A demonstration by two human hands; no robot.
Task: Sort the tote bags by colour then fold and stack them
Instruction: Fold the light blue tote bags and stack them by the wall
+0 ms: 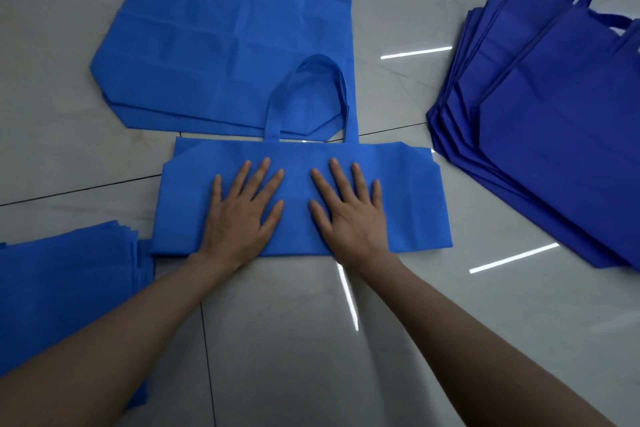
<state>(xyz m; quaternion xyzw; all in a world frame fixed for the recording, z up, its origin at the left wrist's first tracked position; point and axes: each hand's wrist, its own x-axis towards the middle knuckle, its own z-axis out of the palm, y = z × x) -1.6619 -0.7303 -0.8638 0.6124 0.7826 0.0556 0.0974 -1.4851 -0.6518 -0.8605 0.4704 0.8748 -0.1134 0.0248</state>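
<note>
A light-blue tote bag (408,204), folded in half into a wide strip, lies on the floor in front of me with its handles (311,94) pointing away. My left hand (242,211) and my right hand (349,211) press flat on its middle, fingers spread and straight. Beyond it lie unfolded light-blue bags (221,45), flat, one on another. A stack of folded light-blue bags (65,288) sits at the lower left, partly under my left forearm. A fanned pile of several darker blue bags (554,128) lies at the right.
Everything rests on a glossy grey tiled floor (294,340) with dark grout lines and bright light reflections. Bare floor lies between the folded bag and me, and in a strip between the light-blue bags and the dark-blue pile.
</note>
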